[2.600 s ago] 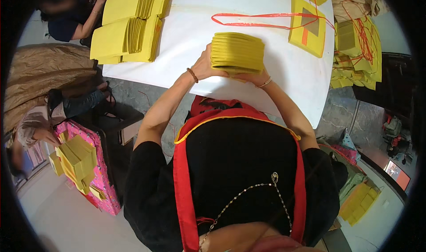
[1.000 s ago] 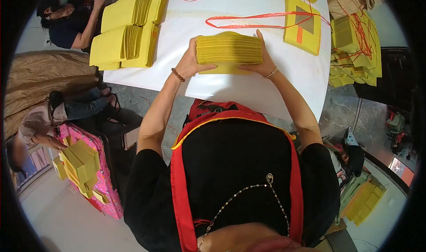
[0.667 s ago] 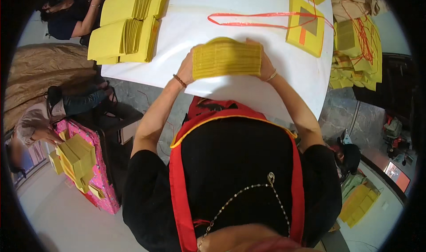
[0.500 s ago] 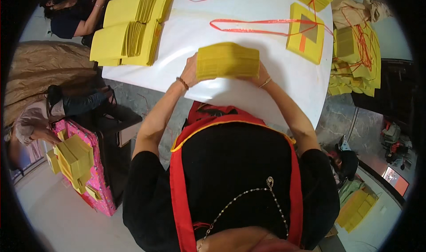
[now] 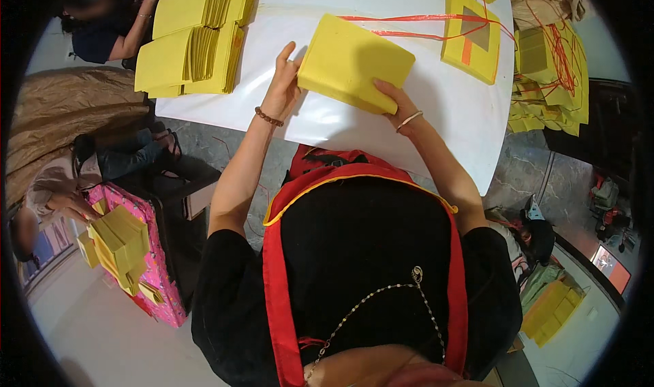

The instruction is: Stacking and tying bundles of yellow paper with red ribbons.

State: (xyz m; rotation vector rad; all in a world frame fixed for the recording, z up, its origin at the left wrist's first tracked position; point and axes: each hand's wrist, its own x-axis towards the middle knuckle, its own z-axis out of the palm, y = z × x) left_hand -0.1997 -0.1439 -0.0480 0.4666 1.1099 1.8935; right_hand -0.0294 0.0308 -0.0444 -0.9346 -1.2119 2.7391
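Note:
A thick block of yellow paper (image 5: pixel 351 63) is tilted above the white table, its broad flat face toward me. My right hand (image 5: pixel 398 104) grips its lower right corner, thumb across the face and the other fingers hidden beneath. At the block's left edge is my left hand (image 5: pixel 283 84), open, one digit stretched upward and away from the paper. Whether its other fingers touch the edge I cannot tell. Red plastic string (image 5: pixel 415 19) runs behind the block to a yellow bundle (image 5: pixel 470 39) with a grey patch on the right of the table.
Folded yellow paper stacks (image 5: pixel 194 46) stand on the white table (image 5: pixel 272 125) at the left. Tied bundles (image 5: pixel 552 67) with red string lie past its right edge. One co-worker (image 5: pixel 102 33) sits at far left; another's hand (image 5: pixel 71 203) is by paper on a pink-covered table (image 5: pixel 160 278).
The block has turned from showing its layered edge to showing its flat face, and has moved slightly away from me. My left hand has loosened its hold; my right thumb now lies on the face.

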